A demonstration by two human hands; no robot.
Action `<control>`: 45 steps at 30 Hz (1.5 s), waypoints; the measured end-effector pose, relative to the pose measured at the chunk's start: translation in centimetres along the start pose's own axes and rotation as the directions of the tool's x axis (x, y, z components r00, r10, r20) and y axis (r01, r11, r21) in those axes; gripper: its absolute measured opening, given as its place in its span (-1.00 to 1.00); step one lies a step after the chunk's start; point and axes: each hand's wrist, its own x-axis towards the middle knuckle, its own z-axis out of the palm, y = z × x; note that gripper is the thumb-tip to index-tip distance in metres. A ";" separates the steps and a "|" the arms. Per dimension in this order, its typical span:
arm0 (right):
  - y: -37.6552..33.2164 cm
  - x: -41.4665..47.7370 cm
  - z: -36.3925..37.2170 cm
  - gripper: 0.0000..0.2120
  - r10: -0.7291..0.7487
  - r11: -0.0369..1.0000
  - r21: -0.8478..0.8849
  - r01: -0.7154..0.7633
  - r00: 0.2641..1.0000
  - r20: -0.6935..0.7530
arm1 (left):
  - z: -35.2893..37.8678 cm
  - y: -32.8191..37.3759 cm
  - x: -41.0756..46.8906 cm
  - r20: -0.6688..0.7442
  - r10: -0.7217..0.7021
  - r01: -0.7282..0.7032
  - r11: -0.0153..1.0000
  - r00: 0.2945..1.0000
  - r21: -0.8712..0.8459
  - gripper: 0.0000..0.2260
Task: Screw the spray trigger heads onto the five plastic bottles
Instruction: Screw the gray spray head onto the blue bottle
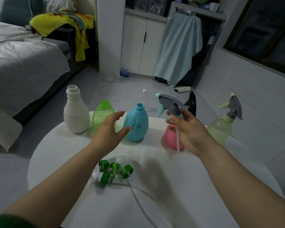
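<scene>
Along the far edge of a round white table (pixel 179 186) stand a white bottle (pixel 76 115), a green ribbed bottle (pixel 101 115), a blue bottle (pixel 136 123) and a pink bottle (pixel 170 137), all without heads. At the far right a pale yellow-green bottle (pixel 220 129) carries a grey trigger head (pixel 234 106). My right hand (pixel 190 130) grips a grey and teal trigger head (pixel 169 103), its tube hanging in front of the pink bottle. My left hand (pixel 109 131) is open, just left of the blue bottle. Green and clear trigger heads (pixel 115 170) lie near the table's middle.
A black trigger head (pixel 192 102) shows behind my right hand. A bed (pixel 23 63) stands to the left, a white cabinet (pixel 143 45) with a hanging pale blue cloth (pixel 179 50) behind the table. Grey tiled floor surrounds the table.
</scene>
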 end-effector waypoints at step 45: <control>-5.2 3.2 0.3 -0.80 -0.251 0.952 -0.200 0.232 0.965 -0.072 | 4.4 -1.1 1.7 0.206 0.052 0.018 0.947 0.977 -0.321 -0.53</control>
